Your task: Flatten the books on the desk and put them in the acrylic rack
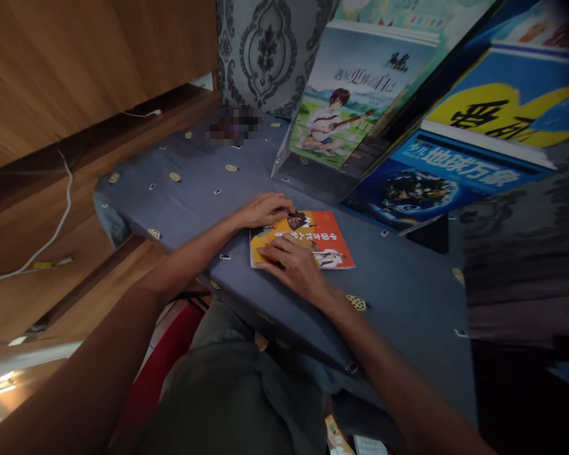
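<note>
Seems to steady the book (318, 236) with left hand (267, 210) at its far edge, right hand (291, 261) on its near half (grip unclenched), calling next for even pressure.

a book (336, 235) is lying on a table (408, 291), the left hand (264, 211) resting at its far left corner, the right hand (294, 262) nearer. behind, rightward, more books (334, 120) are standing. a cabinet (99, 57) is standing left.

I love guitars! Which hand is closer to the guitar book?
Left. The left hand is at the far side of the orange book, nearer the guitar book; the right hand lies on the orange book's near side, farther away.
</note>
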Demonstrator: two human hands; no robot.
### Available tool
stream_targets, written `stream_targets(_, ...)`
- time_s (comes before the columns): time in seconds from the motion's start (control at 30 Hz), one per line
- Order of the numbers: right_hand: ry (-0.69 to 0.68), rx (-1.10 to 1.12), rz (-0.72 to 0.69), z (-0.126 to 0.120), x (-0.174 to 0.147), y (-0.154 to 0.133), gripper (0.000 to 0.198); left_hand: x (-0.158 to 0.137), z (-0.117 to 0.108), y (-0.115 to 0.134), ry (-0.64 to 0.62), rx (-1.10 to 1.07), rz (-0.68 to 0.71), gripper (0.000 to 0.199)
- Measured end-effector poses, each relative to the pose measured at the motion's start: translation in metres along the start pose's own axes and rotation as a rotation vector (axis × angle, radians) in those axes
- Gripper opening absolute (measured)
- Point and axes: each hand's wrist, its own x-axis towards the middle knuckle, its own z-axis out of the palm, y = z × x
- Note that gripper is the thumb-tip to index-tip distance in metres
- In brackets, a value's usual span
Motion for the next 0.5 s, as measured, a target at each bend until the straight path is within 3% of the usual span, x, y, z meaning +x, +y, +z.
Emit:
stream_targets(0.27,0.076,0.106,0.014,0.0040,-0.0016,0.0031,0.032,-0.0011,0.0002,0.0015,0.000,0.017,0.002,0.027)
stream_targets(0.5,0.102,0.069,-0.041,0.0034,-0.0050,0.0000,0.029,-0.0015,-0.0026,0.0047,-0.022,0.029,-0.016,0.028)
